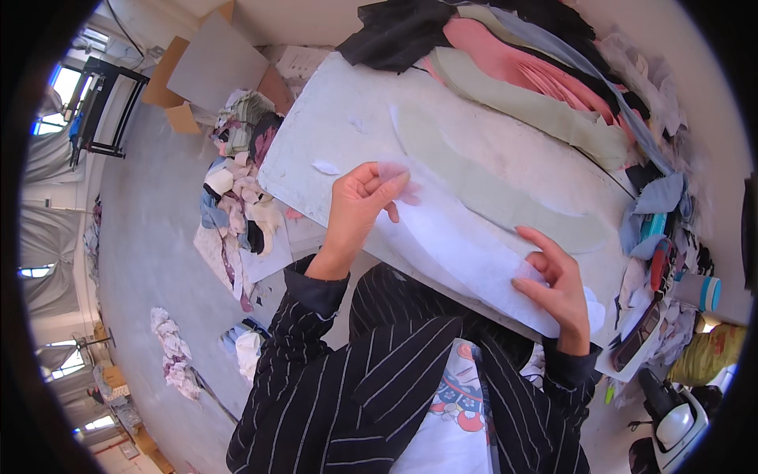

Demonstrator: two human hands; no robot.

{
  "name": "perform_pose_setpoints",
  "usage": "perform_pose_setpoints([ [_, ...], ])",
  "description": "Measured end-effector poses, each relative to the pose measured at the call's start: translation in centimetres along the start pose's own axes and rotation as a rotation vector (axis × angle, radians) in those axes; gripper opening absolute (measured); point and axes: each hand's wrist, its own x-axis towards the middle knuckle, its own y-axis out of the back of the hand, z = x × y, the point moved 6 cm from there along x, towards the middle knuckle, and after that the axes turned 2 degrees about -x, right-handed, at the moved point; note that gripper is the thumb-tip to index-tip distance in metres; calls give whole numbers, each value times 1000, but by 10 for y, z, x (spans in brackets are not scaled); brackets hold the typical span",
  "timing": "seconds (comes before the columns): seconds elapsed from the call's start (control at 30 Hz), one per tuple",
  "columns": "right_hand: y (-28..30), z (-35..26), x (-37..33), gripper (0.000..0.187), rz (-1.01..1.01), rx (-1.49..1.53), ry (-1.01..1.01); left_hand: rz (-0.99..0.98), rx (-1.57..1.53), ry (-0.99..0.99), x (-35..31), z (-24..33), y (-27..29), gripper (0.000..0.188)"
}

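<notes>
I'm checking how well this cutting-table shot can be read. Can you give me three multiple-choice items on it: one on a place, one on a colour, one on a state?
1. Where does the curved pale green fabric piece lie?
A. flat on the white table, beyond the hands
B. on the floor
C. over the person's shoulder

2. What colour is the stack of cut pieces at the far side of the table?
A. yellow
B. pink
C. blue

3. What is the left hand doing?
A. lying flat and open
B. pinching one end of a thin white sheet
C. gripping scissors

Answers:
1 A, the green strip lies spread on the tabletop above the white sheet.
2 B, the pile beside the black cloth is pink.
3 B, its fingers close on the sheet's edge, while the right hand pinches the other end.
</notes>
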Motion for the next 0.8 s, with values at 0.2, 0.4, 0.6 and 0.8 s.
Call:
perform_pose_setpoints([
  [0.2,10,13,25,67,145,-386,60,-12,273,25,79,-26,12,16],
  [0.4,1,9,60,66,186,-659,89,127,437,-19,124,-36,33,18],
  [0.6,10,20,68,64,244,-675,171,192,664,-147,140,-45,34,22],
  [0.8,15,27,73,65,244,-671,122,226,888,-210,142,-38,27,24],
])
